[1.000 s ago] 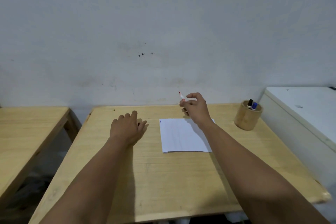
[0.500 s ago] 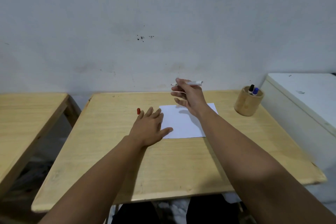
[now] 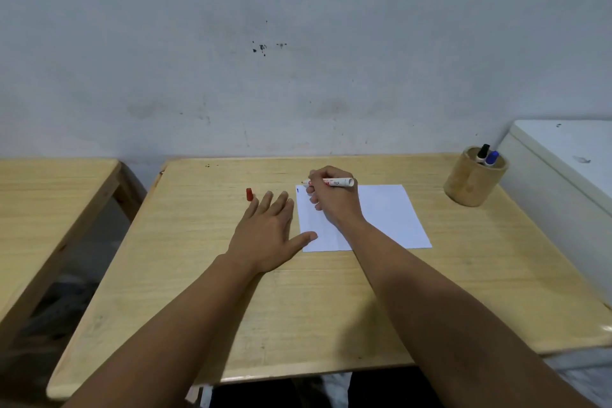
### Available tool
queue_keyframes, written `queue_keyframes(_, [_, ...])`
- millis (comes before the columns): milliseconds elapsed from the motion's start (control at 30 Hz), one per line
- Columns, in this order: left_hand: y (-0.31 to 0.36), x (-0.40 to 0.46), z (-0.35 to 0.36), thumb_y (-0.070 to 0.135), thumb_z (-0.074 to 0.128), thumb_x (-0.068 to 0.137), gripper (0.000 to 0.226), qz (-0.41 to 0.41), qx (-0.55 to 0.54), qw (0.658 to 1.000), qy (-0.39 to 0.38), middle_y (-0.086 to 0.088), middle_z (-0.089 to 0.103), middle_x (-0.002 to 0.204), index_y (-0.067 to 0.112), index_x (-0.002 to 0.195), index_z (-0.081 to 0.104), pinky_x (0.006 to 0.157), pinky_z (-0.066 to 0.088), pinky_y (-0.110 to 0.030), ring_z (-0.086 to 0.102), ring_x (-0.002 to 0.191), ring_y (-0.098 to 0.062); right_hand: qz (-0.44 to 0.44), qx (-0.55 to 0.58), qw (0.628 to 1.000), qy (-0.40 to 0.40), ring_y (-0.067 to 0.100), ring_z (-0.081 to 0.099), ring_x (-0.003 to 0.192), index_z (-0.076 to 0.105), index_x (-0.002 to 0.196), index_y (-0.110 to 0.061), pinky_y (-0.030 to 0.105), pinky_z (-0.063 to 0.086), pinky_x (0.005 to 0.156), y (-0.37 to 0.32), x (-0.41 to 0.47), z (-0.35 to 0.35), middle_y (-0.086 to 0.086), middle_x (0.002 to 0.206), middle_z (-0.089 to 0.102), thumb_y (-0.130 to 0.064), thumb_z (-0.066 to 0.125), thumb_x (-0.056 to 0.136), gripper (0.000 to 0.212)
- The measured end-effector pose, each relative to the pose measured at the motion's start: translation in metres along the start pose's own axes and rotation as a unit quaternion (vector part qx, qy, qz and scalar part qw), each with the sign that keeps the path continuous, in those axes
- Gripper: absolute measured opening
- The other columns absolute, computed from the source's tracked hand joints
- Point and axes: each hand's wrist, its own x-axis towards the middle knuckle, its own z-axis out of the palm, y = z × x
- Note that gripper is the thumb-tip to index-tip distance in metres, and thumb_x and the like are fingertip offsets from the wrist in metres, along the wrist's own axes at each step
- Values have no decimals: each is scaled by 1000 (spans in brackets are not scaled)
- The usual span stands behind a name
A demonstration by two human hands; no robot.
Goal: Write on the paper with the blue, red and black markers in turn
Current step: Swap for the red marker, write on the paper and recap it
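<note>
A white sheet of paper [image 3: 387, 215] lies on the wooden table [image 3: 298, 301], with a small blue mark at its top left corner. My right hand [image 3: 334, 200] is shut on the uncapped red marker [image 3: 336, 181], held level above the paper's top left part, tip pointing left. The marker's red cap [image 3: 249, 194] lies on the table left of the paper. My left hand [image 3: 268, 235] rests flat and open beside the sheet, thumb touching its lower left corner. The black marker [image 3: 483, 153] and blue marker [image 3: 491, 157] stand in a wooden cup [image 3: 472, 179] at the far right.
A white cabinet-like box [image 3: 569, 169] stands against the table's right side. A second wooden table [image 3: 43, 209] sits to the left across a gap. A grey wall rises directly behind the table.
My right hand has come down toward the paper's top left, holding the red marker. My left hand slid right to the sheet's edge, exposing the red cap. The camera tilted down.
</note>
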Motion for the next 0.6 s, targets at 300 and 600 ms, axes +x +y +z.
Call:
queue_keyframes(300, [1,-4,-3,84,34,88,96,-19,-33,999,15,2,22,171,20,160,33,129,8,-44,10,160,-21,-13,-61,998,-17,17,70,60,70,75,-11,31,54,63,6,0,3,7,73,79,-36,67,90,30])
queue_keyframes(600, [3,-5,-5,82,36,88,94,-19,-39,999,18,1,24,170,20,159,34,129,8,-44,11,159,-21,-34,-75,996,-18,14,70,61,73,76,-6,28,54,61,7,2,4,10,74,78,-29,68,94,30])
